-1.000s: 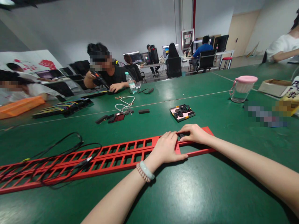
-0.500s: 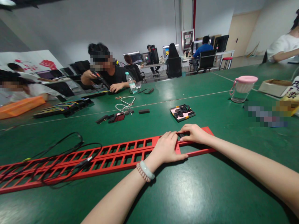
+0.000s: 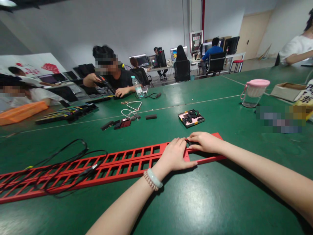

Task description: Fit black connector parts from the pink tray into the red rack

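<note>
My right hand [image 3: 204,142] has dropped a bit flatter onto the red frame [image 3: 117,164], fingers lower over the small black part [image 3: 189,142] vs a sec ago.

Two bare forearms reach forward from bottom edge, converging near centre. Left hand [image 3: 174,154] palm down, fingers together and extended forward, thumb splayed out to right. Left wrist wears pale green bangle and pinkish bead bracelet [image 3: 152,180]. Right hand [image 3: 204,142] palm down, fingers curled leftward, fingertips meeting left hand's fingertips. Right forearm enters from lower right, stretched long and nearly straight.
</note>
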{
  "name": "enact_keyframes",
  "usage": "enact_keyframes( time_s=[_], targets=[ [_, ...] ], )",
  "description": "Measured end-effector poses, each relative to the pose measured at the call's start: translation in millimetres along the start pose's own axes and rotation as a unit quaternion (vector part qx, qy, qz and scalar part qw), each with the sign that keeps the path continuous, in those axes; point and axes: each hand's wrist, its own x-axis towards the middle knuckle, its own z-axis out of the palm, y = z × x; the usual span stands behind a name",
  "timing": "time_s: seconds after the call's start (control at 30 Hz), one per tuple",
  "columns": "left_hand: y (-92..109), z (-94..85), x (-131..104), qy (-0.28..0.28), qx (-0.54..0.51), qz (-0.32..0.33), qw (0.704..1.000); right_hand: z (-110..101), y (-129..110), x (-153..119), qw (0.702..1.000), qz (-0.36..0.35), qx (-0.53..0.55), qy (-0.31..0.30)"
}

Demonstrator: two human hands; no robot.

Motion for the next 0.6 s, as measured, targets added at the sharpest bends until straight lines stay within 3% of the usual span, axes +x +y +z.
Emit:
enact_keyframes(
  time_s=[0.17,0.3,0.47,0.6],
  targets=[
    [0.4,0.1,-0.7,0.006,0.002,0.002,1.000,-6.3,-20.0,-2.6,0.995,-0.006,-0.093,-0.030],
    [1.3,-0.6,-1.6,0.019,-0.001,0.007,1.000,-3.5,-20.2,-3.5,0.997,-0.008,-0.079,-0.015],
    [3.5,-2.3,-2.2,0.007,0.004,0.007,1.000,-0.6,6.3,-3.7,0.999,-0.022,0.028,0.038],
    [5.1,-3.0,-3.0,0.001,0.014,0.010,1.000,-12.1,41.5,10.9,0.994,0.047,-0.003,0.097]
  ],
)
